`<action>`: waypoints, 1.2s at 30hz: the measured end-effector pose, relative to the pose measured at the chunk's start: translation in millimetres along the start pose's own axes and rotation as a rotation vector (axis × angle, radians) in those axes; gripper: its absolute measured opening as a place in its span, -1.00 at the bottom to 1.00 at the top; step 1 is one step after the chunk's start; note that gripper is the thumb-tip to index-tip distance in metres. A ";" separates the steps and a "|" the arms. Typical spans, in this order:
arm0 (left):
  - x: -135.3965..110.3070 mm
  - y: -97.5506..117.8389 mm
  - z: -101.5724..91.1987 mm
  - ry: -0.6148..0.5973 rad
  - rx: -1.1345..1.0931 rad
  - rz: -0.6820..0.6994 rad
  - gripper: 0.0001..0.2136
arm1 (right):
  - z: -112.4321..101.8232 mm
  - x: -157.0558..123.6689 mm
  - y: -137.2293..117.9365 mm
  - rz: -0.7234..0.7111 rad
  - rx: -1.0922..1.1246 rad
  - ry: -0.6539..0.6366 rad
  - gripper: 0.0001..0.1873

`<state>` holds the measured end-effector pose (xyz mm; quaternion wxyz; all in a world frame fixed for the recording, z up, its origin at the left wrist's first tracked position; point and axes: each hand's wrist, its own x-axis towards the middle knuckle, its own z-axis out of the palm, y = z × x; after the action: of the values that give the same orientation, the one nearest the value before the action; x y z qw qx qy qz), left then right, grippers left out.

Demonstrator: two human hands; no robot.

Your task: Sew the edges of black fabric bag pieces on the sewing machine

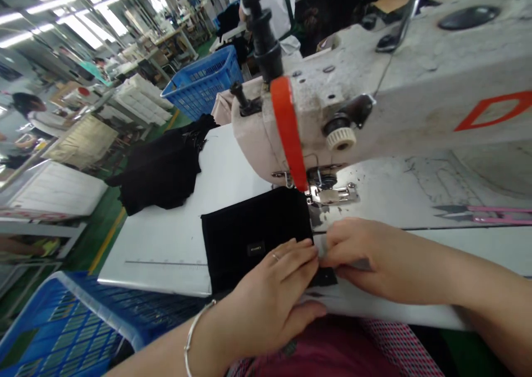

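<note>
A black fabric piece [236, 233] with a small dark label [256, 248] lies on the white sewing table. Its far right corner reaches the presser foot [313, 195] of the sewing machine [270, 138]. My left hand [270, 294] rests flat over the near right part of the fabric, fingers stretched out together. Close beside its fingertips, my right hand [369, 258] has thumb and fingers pinched at the fabric's right edge. What lies right between those fingers is partly hidden.
Pink-handled thread snips [490, 214] lie right of the needle area. A black cloth pile [162, 166] hangs over the table's far left edge. Blue crates stand at the near left [83, 310] and behind the machine [203, 80]. A person [274, 3] works beyond.
</note>
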<state>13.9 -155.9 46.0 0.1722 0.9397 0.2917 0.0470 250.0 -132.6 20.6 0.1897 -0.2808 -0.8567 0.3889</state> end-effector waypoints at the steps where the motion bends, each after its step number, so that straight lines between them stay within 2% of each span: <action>1: -5.2 7.9 2.5 0.011 0.010 -0.004 -0.54 | -0.2 -0.4 -0.5 -0.010 -0.012 -0.033 -0.76; 4: -14.2 18.9 14.4 0.093 0.047 -0.048 -0.57 | 0.4 -0.8 0.4 -0.024 -0.066 -0.081 -0.76; 8: -17.0 15.2 30.6 0.229 0.034 -0.134 -0.62 | 1.1 -1.7 2.5 -0.036 -0.097 -0.086 -0.75; 14: -18.5 8.6 42.4 0.264 0.036 -0.109 -0.63 | -1.1 -4.7 1.6 -0.062 -0.095 -0.069 -0.74; 16: -18.1 8.7 43.0 0.263 0.049 -0.096 -0.64 | -1.3 -4.5 1.4 -0.039 -0.076 -0.039 -0.74; 18: -16.9 8.9 42.4 0.258 0.062 -0.078 -0.65 | 0.7 -3.2 3.3 -0.007 -0.088 0.051 -0.76; 22: -11.1 6.0 39.9 0.248 0.071 -0.073 -0.66 | 11.2 0.3 14.3 -0.042 -0.262 0.206 -0.69; 26: -2.2 -4.1 36.3 0.247 0.056 -0.072 -0.66 | 18.8 2.7 24.5 -0.061 -0.345 0.220 -0.65; 32: 13.2 -25.4 30.4 0.300 0.054 -0.024 -0.71 | 17.2 8.2 25.9 -0.070 -0.418 0.278 -0.63; 36: 23.8 -39.3 27.3 0.290 0.053 -0.024 -0.72 | 19.0 11.4 28.4 0.021 -0.509 0.293 -0.59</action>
<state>17.9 -120.3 6.4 0.1038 0.9238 0.3258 0.1724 240.4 -120.7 -12.0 0.2307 -0.3815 -0.8872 0.1185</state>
